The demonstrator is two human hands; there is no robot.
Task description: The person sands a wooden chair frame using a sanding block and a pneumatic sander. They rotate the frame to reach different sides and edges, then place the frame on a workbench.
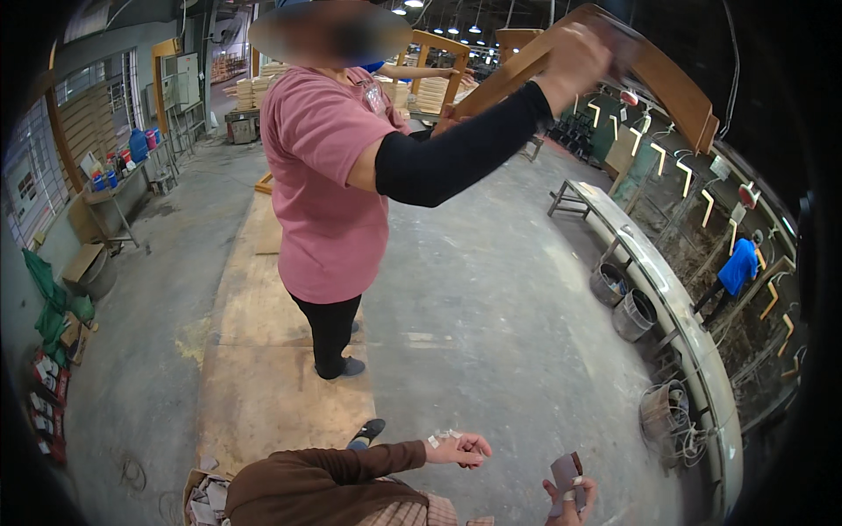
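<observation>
Now it looks like a getting-ready step, the next move calling for a firm grip: one box (188, 501), its grey scraps (209, 502) too jumbled to count; right of the box, one left hand (465, 450), fingers loosely curled, grasp unclear; farther right, one right hand (575, 510), fingers pinching one grey-brown sheet (565, 472).

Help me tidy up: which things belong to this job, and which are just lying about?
Apparently in the job:
brown-grey sheet in the right hand
curved wooden piece the co-worker reaches up to

Apparently lying about:
buckets by the bench
green cloth
</observation>
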